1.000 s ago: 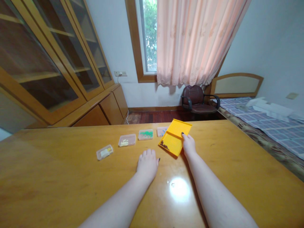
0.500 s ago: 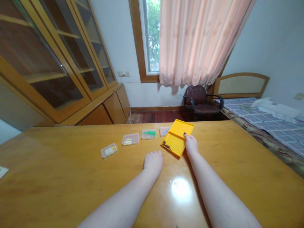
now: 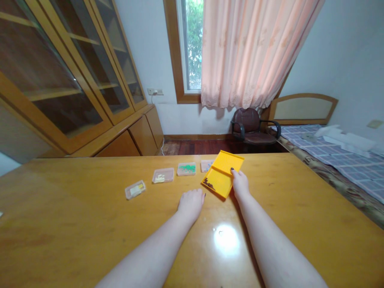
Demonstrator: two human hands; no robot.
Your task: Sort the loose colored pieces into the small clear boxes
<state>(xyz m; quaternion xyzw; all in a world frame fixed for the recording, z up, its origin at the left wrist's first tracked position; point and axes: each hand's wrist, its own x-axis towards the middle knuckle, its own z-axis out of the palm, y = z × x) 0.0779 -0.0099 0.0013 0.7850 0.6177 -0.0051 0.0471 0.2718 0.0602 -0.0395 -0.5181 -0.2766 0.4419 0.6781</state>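
Note:
My right hand (image 3: 241, 186) is closed on the right side of an open yellow plastic case (image 3: 223, 180), its thumb lying over the middle ridge. The case is tilted, with small dark brown pieces (image 3: 209, 184) gathered in its lower left corner. To the left of the case, my left hand (image 3: 191, 204) rests on the table with its fingers curled under; its palm is hidden. Behind the case, a clear box with bluish bits (image 3: 206, 166) is partly covered.
On the wooden table (image 3: 75, 208) stand clear boxes with green pieces (image 3: 186, 169), cream pieces (image 3: 163, 176) and white and yellow items (image 3: 135, 190). A brown armchair (image 3: 247, 124) is beyond the far edge, a bed (image 3: 333, 148) at right and a glass-fronted cabinet (image 3: 90, 92) at left.
The whole view has shifted slightly. My right hand keeps its hold on the yellow case, and my left hand stays curled on the table, at most moved a little leftward.

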